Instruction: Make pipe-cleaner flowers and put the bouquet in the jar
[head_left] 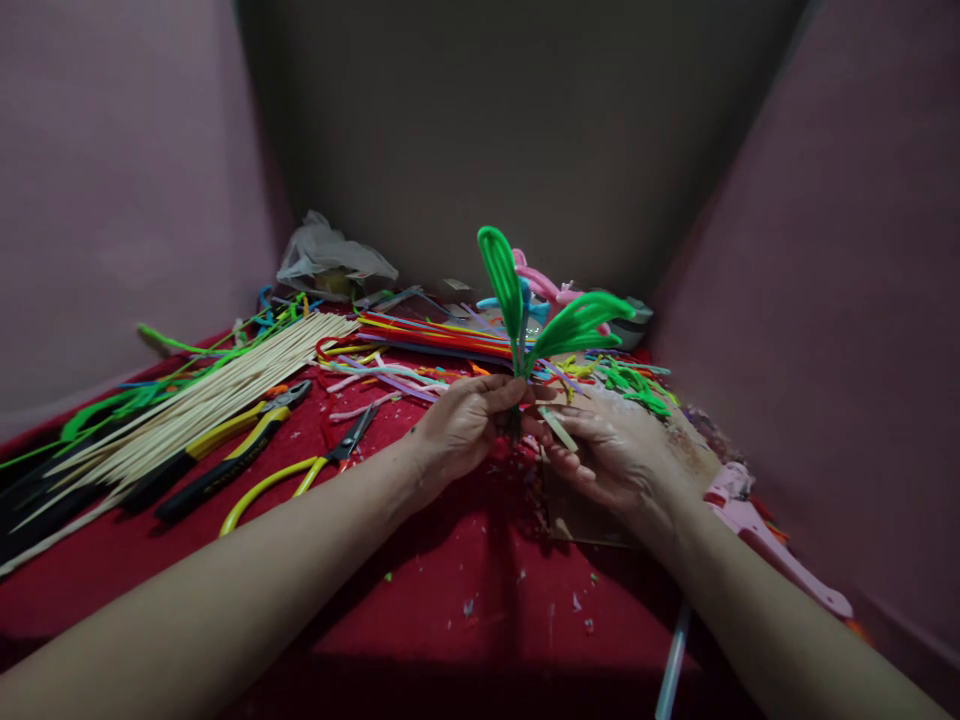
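Observation:
My left hand (469,420) is closed around the stem of a pipe-cleaner flower, pinching it between thumb and fingers. Two bright green looped leaves (504,285) spread upward from just above the grip. Pink and blue fuzzy shapes (551,288) show behind them; whether they belong to this stem I cannot tell. My right hand (607,450), fingers curled, is close against the stem's lower part with a narrow pale green strip (559,428) at its fingertips. The fingers partly hide the stem.
Left on the red cloth (450,570) lie bamboo skewers (225,400), pliers (232,450) and yellow-handled scissors (322,465). Loose pipe cleaners (442,335) spread behind the hands. A pink glue gun (772,540) lies by my right forearm, and a plastic bag (326,250) at the back.

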